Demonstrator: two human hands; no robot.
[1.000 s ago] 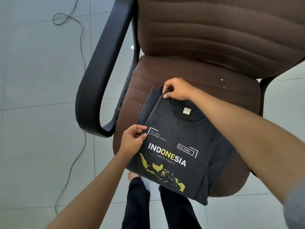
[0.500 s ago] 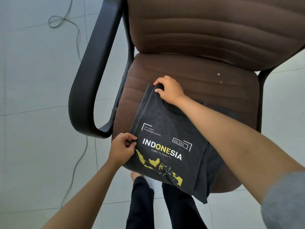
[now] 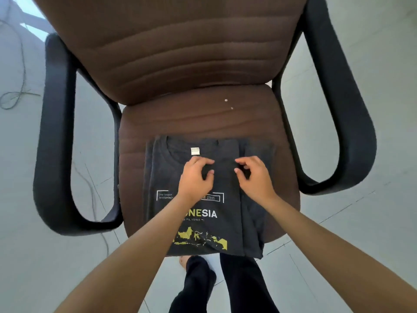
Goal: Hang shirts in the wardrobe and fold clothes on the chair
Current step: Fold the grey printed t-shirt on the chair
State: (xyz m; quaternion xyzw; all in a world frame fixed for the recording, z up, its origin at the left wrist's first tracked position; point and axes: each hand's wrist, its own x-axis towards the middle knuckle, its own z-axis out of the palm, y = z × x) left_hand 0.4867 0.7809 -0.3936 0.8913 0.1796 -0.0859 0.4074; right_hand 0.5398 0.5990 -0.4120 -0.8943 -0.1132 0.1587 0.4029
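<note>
A single head-worn wide-angle camera looks steeply down and forward from above the person's own hands. The left hand [image 3: 195, 177] and right hand [image 3: 253, 178] sit near mid-frame, close to the lens. Beyond them rises the brown padded office chair [image 3: 191, 64]; below them, straight down, the pale tiled floor [image 3: 361, 256] shows. Straight edges bow toward the frame borders.

Chair seat [image 3: 203, 118] is brown ribbed cloth, kinda matt; armrests [image 3: 56, 136] smooth black plastic. The t-shirt [image 3: 162, 177] is soft dark-grey cotton-looking knit, floor [image 3: 372, 245] glossy tile.
</note>
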